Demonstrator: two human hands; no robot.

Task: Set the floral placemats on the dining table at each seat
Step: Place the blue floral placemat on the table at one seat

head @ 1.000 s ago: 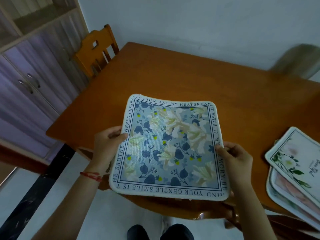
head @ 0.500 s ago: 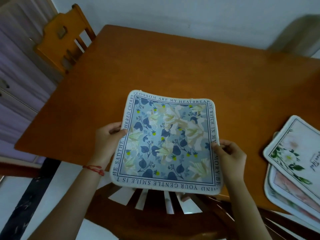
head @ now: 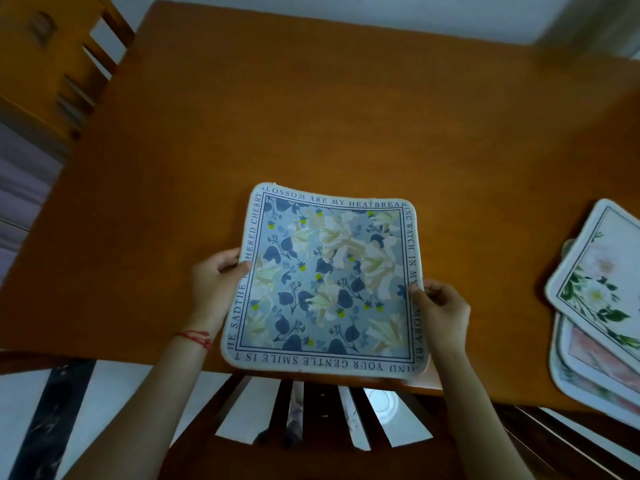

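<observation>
A square blue floral placemat (head: 325,282) with a lettered white border is held just above the near edge of the wooden dining table (head: 311,116). My left hand (head: 216,284) grips its left edge, thumb on top. My right hand (head: 440,311) pinches its right edge the same way. The mat bows slightly and its near edge overhangs the table's front edge. A stack of several more floral placemats (head: 602,303) lies fanned on the table at the right.
A wooden chair back (head: 311,420) stands directly below me at the table's near side. Another wooden chair (head: 52,64) stands at the table's far left corner. A purple cabinet (head: 24,188) lines the left wall. A white wall borders the table's far edge.
The view has moved forward over the table. Both hands have carried the blue placemat further in over the table's near edge, with the same hold.
</observation>
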